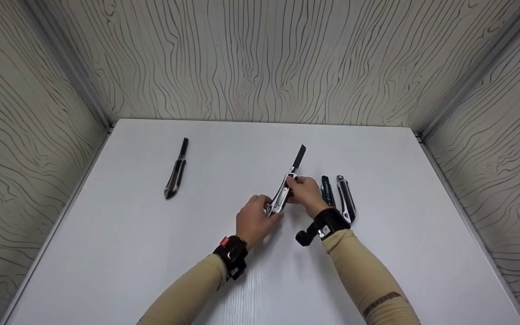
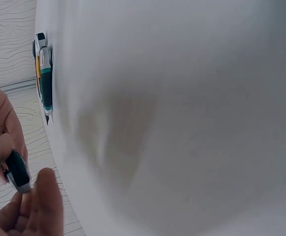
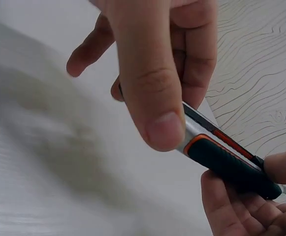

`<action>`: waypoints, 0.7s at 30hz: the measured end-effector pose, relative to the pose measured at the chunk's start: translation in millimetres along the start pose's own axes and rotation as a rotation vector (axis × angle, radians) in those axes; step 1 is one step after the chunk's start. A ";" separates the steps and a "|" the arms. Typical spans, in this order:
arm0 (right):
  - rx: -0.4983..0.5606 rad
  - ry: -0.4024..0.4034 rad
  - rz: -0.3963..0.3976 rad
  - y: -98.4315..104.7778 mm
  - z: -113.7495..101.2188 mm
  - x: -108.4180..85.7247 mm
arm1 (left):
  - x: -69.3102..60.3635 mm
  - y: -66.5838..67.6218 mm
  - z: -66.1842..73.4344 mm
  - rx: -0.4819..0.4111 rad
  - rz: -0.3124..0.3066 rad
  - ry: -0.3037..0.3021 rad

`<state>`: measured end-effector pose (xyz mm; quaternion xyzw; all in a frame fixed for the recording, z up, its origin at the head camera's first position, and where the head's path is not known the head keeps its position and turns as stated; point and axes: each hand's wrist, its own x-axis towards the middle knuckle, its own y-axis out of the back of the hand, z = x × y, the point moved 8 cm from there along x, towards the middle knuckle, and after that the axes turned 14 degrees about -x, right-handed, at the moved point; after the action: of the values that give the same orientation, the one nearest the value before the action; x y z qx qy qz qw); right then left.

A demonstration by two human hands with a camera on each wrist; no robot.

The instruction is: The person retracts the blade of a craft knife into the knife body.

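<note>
A utility knife with a silver and dark body is held in the air at a slant, its dark blade extended toward the back wall. Orange trim shows along the knife in the right wrist view. My right hand grips it near the blade end, thumb by the slider. At the butt end is my left hand, its thumb fairly straight and its fingers loosely around the butt. The left wrist view has the knife's butt against the left fingers, with the thumb apart.
To the left lies another utility knife, its dark blade out. Right of my right hand lie a dark cutter and a silver and dark cutter, side by side. The white table meets patterned walls at the back and sides.
</note>
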<state>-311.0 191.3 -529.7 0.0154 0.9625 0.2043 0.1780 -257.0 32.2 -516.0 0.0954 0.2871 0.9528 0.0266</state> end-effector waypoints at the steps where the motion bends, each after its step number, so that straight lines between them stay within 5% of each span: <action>1: 0.008 -0.007 -0.006 -0.6 1.4 0.6 | -0.2 -0.9 -0.3 -0.001 -0.010 0.003; 6: 0.020 0.004 -0.044 -2.2 3.8 1.9 | -2.2 -9.3 -2.2 -0.029 -0.111 0.028; 13: -0.041 0.082 -0.121 1.4 1.2 -1.2 | -7.5 -19.1 -8.0 -0.192 -0.233 0.035; 16: -0.073 0.100 -0.144 2.0 1.1 -1.2 | -10.9 -25.6 -10.7 -0.337 -0.292 0.040; 21: -0.103 0.119 -0.191 0.4 0.0 -2.2 | -18.5 -42.7 -17.3 -0.634 -0.423 0.201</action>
<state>-309.0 191.4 -528.8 -0.0976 0.9567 0.2360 0.1398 -242.4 56.5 -556.8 -0.0726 -0.0068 0.9723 0.2222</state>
